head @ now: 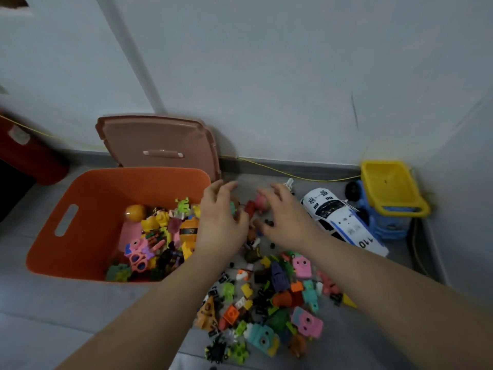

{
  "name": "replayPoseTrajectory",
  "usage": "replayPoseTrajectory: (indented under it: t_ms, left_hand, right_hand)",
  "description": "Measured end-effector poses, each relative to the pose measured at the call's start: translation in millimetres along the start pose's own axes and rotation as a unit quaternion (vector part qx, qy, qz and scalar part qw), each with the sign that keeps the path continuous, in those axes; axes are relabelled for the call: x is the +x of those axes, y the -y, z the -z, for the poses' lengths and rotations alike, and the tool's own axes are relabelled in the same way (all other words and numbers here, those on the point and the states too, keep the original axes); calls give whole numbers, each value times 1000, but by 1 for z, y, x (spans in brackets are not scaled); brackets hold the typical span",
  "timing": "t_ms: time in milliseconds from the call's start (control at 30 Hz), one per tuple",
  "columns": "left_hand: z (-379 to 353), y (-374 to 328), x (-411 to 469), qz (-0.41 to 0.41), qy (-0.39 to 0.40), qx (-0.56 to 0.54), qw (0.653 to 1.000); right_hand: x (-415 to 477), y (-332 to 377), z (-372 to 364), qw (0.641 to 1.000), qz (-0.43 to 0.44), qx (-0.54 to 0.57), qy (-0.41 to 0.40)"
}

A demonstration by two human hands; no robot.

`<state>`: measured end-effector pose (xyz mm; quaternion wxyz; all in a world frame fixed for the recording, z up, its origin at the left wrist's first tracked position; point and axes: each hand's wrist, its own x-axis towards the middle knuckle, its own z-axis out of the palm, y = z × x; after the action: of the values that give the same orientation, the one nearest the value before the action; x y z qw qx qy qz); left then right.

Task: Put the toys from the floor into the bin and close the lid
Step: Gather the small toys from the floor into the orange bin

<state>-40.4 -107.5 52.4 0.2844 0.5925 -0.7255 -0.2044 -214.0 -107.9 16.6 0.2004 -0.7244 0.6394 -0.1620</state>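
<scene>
An orange bin (88, 198) stands on the floor at the left, partly filled with small colourful toys (160, 236). Its pinkish-brown lid (157, 142) leans against the wall behind it. A heap of small toys (269, 297) lies on the floor to the right of the bin. My left hand (218, 217) and my right hand (285, 217) hover side by side over the far end of the heap, fingers spread and curled around a few small red and pink toys (254, 205). Whether either hand grips anything is hidden.
A white police toy car (344, 222) lies right of my hands, with a blue and yellow dump truck (392, 198) in the corner behind it. A yellow cord (293, 174) runs along the wall base. A red object (29, 153) stands at the far left.
</scene>
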Motion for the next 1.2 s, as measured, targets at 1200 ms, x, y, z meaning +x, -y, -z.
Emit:
replayPoseTrajectory:
  t_ms: [1200]
  left_hand:
    - [-122, 84, -126, 12, 375, 265, 888]
  right_hand:
    - [-68, -85, -85, 944, -3, -109, 312]
